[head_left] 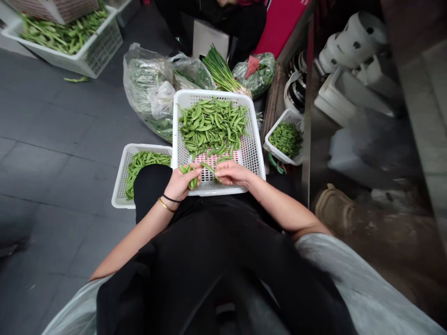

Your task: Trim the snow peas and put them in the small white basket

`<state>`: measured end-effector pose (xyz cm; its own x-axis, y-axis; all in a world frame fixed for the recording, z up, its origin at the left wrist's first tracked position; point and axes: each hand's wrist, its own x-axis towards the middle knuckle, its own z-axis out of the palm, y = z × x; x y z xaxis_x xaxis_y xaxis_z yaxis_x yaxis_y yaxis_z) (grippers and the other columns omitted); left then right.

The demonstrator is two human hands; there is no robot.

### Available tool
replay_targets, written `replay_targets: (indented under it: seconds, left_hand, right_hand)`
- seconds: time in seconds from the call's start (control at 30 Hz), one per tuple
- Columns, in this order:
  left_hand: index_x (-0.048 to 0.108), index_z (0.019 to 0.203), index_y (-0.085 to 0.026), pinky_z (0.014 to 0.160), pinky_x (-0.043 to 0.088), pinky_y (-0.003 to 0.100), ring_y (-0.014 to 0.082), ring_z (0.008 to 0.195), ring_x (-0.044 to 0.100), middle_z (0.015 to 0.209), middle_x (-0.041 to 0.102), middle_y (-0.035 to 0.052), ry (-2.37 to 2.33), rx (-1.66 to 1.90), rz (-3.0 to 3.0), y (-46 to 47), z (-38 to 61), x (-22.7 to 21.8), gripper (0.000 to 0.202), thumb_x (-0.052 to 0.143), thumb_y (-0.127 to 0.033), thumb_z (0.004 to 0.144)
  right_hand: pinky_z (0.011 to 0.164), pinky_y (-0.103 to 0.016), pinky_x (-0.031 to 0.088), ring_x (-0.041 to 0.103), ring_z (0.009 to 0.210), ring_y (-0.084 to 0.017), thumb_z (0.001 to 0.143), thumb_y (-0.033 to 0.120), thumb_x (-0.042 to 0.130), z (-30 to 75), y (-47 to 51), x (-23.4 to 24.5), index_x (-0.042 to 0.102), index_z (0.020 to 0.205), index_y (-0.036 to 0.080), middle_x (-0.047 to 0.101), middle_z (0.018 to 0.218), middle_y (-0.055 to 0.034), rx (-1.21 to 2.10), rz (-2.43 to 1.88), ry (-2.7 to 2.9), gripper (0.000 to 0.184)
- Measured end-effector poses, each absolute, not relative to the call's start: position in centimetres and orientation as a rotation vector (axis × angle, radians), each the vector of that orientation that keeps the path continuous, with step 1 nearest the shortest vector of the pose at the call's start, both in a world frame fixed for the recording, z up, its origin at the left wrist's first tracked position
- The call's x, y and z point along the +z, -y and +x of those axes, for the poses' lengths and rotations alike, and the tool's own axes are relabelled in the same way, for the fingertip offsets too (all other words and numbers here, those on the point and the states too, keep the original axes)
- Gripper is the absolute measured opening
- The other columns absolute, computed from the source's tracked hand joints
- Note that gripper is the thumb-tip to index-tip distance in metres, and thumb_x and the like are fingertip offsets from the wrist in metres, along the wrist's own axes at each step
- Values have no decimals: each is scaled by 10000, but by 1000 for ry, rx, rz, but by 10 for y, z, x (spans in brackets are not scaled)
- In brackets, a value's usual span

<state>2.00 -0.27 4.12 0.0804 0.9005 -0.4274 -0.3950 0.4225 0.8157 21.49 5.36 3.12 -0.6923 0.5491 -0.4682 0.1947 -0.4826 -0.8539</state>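
On my lap rests a white plastic basket [256, 153] with a heap of green snap pea pods [211, 123] toward its far side. My left hand [181, 183], with a black band and a gold bracelet at the wrist, is closed around several pea pods [192, 179] over the near left rim. Between my two hands, one pea pod [208, 167] slants from the left fingertips toward the right ones. My right hand [232, 173] pinches at that pod's near end, above the basket's bare near part. Its other fingers curl underneath and are partly hidden.
Beside my left knee stands a smaller white basket [120, 186] of pods. Beyond my lap lie plastic bags of greens [150, 88] and a scallion bunch [221, 70]. A basket of leafy greens [285, 139] is at right, by a metal shelf edge [306, 153]. A person [213, 14] sits opposite.
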Motion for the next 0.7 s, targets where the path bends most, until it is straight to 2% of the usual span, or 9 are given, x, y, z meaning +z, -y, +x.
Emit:
replay_targets:
  seconds: [0.07, 0.13, 0.27, 0.33, 0.43, 0.53, 0.7]
  left_hand:
    - [635, 781, -112, 347, 340, 180, 93, 396, 518, 537, 593, 6, -1050, 1022, 671, 6, 26, 44, 285, 786, -282, 610]
    - [633, 748, -124, 348, 337, 181, 87, 385, 502, 515, 578, -2, -1044, 1012, 758, 10, 29, 49, 269, 790, -295, 612]
    - [627, 722, -137, 332, 315, 174, 71, 356, 460, 473, 545, -18, -1051, 968, 850, 18, 27, 60, 247, 791, -287, 615]
    - [614, 716, -139, 330, 320, 174, 69, 350, 454, 468, 540, -21, -1004, 919, 846, 21, 26, 64, 247, 791, -276, 613]
    - [593, 714, -141, 332, 335, 173, 70, 344, 455, 454, 528, -31, -923, 849, 777, 25, 24, 68, 249, 789, -248, 604]
    - [573, 692, -137, 311, 302, 167, 67, 324, 431, 425, 501, -37, -826, 726, 678, 27, 25, 65, 232, 769, -221, 600]
    - [484, 589, -136, 299, 243, 151, 41, 313, 381, 424, 458, -44, -782, 752, 417, 21, 28, 59, 272, 732, -247, 602]
  right_hand:
    - [307, -158, 265, 359, 322, -34, 666, 447, 678, 216, -37, 39, 484, 639, 164, 503, 456, 71, 2408, -933, 1348, 344]
    - [332, -166, 325, 428, 355, -52, 685, 441, 674, 215, -28, 47, 523, 675, 151, 532, 485, 54, 2392, -912, 1471, 327]
    - [482, -196, 435, 554, 523, -90, 758, 374, 631, 215, -30, 70, 583, 917, 149, 593, 634, 28, 1827, -1024, 1780, 280]
    - [565, -212, 440, 550, 584, -93, 801, 352, 583, 216, -31, 84, 589, 888, 158, 588, 665, 21, 1556, -990, 1928, 213]
    - [655, -227, 404, 521, 653, -102, 838, 287, 518, 217, -30, 101, 585, 750, 159, 575, 678, 7, 1208, -882, 2267, 170]
    - [649, -226, 350, 484, 665, -106, 816, 212, 483, 214, -22, 107, 581, 696, 168, 562, 702, 0, 890, -803, 2558, 162]
    - [617, -247, 326, 479, 668, -130, 853, 258, 417, 205, -5, 100, 603, 703, 175, 564, 731, -37, 378, -1035, 2611, 253]
